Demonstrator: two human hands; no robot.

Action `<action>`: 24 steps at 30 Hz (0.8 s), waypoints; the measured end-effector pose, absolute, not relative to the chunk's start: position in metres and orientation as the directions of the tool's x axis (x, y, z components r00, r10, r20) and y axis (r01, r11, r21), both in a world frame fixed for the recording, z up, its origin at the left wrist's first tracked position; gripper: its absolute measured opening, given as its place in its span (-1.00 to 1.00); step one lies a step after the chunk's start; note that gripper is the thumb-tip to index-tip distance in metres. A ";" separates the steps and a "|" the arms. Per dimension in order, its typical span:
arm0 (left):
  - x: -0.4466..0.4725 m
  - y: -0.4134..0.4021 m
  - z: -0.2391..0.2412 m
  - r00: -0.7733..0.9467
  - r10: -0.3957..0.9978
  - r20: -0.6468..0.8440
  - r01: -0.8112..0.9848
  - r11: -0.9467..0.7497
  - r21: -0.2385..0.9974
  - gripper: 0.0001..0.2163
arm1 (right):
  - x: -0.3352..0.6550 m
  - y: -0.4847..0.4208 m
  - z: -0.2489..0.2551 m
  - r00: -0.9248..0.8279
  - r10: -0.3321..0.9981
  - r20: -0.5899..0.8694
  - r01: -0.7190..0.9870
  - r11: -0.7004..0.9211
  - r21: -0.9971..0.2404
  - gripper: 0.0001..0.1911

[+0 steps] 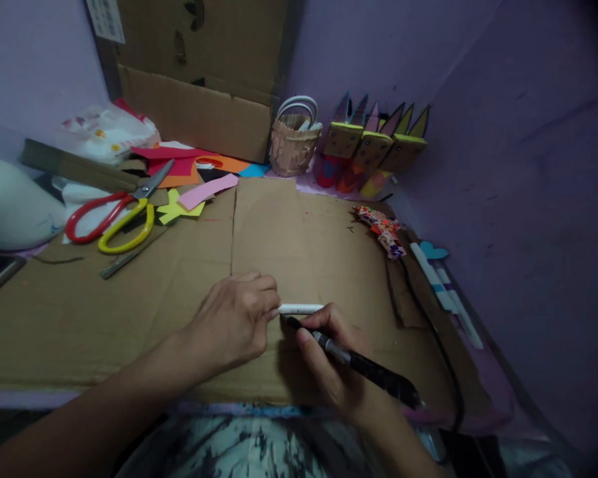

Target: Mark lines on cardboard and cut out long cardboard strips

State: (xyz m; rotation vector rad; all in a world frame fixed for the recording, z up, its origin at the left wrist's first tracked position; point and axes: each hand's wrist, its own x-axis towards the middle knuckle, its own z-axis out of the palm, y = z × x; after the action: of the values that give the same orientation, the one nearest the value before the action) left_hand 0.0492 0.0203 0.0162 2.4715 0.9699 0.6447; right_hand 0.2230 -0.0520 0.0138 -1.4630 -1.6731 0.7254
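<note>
My left hand (pixel 244 312) is closed, its fingertips pinching the left end of a thin white stick (pixel 299 309). The stick lies level across the front of the cardboard sheet (pixel 274 232); whether it is rolled paper or something solid I cannot tell. Between the thumb and fingers of my right hand (pixel 336 352) is a black pen (pixel 373 372), slanted with its tip just below the stick, near my left fingertips. The stick's right end reaches my right index finger.
Scissors (pixel 129 206) with red and yellow handles lie at left, beside coloured paper scraps (pixel 209 191). A small basket (pixel 295 146) and bunny-eared crafts (pixel 346 141) stand at the back. At right are a patterned wrapped object (pixel 381 229), a black cord (pixel 431 325) and white strips (pixel 433 275).
</note>
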 end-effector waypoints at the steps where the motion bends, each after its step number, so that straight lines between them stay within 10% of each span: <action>1: 0.049 0.020 0.016 0.653 0.710 0.264 0.523 -0.675 0.520 -0.80 | 0.224 -0.053 0.013 -0.034 0.987 0.155 0.516 0.150 -0.843 -0.90; 13: 0.043 0.018 0.018 0.649 0.665 0.369 0.562 -0.746 0.356 -0.85 | 0.232 -0.054 0.007 0.407 0.913 0.002 -0.218 0.099 -0.971 -0.82; 24: -0.031 -0.002 0.014 0.617 0.669 0.413 0.623 -0.737 0.262 -0.82 | 0.226 -0.048 0.001 0.345 0.931 0.121 0.014 0.124 -0.992 -0.84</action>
State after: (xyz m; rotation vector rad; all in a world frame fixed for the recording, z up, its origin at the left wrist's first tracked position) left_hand -0.0314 -0.0019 0.0135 2.7412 1.0983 0.7589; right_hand 0.2262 -0.0478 0.0015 -1.2592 -0.9980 0.8639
